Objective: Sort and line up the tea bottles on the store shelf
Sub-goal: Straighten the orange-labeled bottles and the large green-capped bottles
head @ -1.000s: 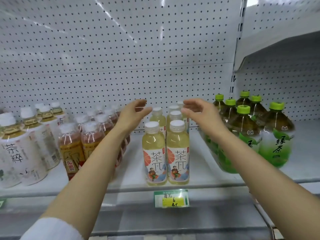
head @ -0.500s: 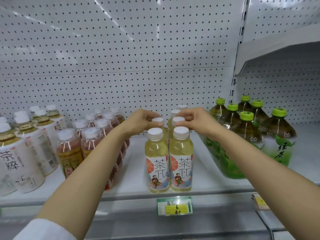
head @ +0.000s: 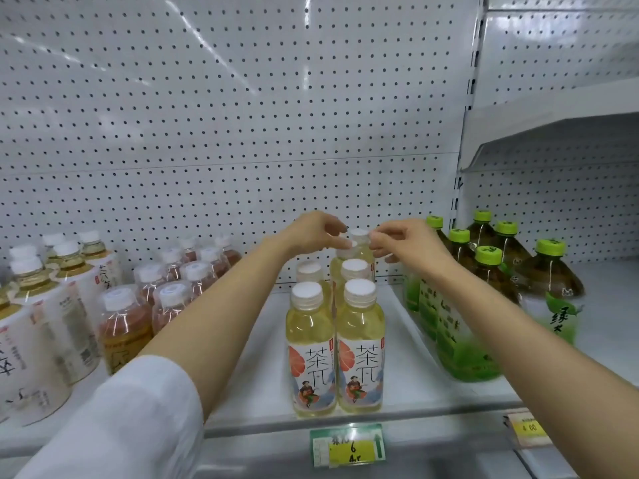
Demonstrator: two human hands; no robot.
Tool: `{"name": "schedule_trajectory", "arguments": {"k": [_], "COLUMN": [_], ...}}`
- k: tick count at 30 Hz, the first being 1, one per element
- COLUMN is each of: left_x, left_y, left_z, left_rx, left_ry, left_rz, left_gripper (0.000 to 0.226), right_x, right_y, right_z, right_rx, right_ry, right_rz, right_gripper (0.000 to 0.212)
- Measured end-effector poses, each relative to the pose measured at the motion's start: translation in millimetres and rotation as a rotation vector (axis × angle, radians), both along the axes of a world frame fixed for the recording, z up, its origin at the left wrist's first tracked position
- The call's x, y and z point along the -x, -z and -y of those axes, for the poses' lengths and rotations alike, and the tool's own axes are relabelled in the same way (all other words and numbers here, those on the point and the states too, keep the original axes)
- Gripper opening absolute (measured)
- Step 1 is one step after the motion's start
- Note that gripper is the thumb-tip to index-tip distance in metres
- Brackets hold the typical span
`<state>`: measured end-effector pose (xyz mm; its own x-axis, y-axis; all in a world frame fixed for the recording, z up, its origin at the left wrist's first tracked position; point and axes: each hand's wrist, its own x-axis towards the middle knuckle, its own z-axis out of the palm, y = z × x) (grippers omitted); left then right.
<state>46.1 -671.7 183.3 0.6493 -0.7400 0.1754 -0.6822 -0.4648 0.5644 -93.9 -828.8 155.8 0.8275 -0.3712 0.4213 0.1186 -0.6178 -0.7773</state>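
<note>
A white sleeve [head: 138, 420] covers the left upper arm; right forearm bare.

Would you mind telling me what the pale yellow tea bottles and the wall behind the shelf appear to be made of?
The pale yellow tea bottles look like clear, glossy plastic: the tea shows through, highlights sit on the shoulders, and the white caps are ribbed and matte. Their labels seem to be printed film or paper. The back wall looks like white-painted perforated metal, with regular holes and streaky reflections, though that is only likely.
</note>
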Motion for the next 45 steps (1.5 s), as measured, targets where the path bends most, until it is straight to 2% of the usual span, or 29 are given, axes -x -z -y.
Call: {"name": "schedule_trajectory", "arguments": {"k": [2,3,5,8,13,17,21,27,32,40,45], "left_x": [-4.6,-8.5,-18.1,-28.4,-34.7,-27.3,-20.7,-9.3,-0.9,9.7,37.1], "left_y": [4.1,7.2,9.9,1.2,-3.3,-0.9,4.7,7.9,5.0,6.5,0.7], "left_z": [21.3,27.3,29.4,10.9,-25.6,-42.7,-45.4,-46.4,-46.5,-46.0,-47.2], "left_rx": [-0.196,-0.23,-0.218,-0.247,-0.289,-0.268,-0.176,-0.12,-0.161,-0.172,0.061], "left_ry": [0.03,0.029,0.022,0.018,-0.014,-0.014,-0.035,-0.041,-0.059,-0.112,-0.117], "left_rz": [0.068,0.1,0.098,0.058,0.06,0.079,0.002,-0.012,0.027,0.066,0.041], "left_gripper": [0.049,0.044,0.037,0.044,0.039,0.029,0.038,0.036,0.032,0.04,0.044], "right_x": [-4.5,-6.4,-11.6,-28.0,-65.3,-89.4,-93.7,-82.6,-65.9,-45.0,-6.6], "right_y": [1.5,2.2,3.2,3.7,3.9,5.6,12.9,8.9,-4.5,-5.6,11.4], "right_z": [3.6,4.8,7.4,11.9,9.0,11.9,16.7,1.2,-16.1,-16.5,-21.0], "right_rx": [0.038,0.053,0.073,0.141,0.173,0.118,0.039,0.139,0.356,0.292,0.388], "right_ry": [0.075,0.1,0.137,0.187,0.163,0.103,0.073,0.072,0.114,0.105,0.22], "right_rz": [-0.004,-0.015,-0.033,-0.09,-0.136,-0.278,-0.268,-0.242,-0.313,-0.318,-0.17], "right_gripper": [0.019,0.017,0.017,0.022,0.045,0.054,0.048,0.038,0.036,0.038,0.042]}}
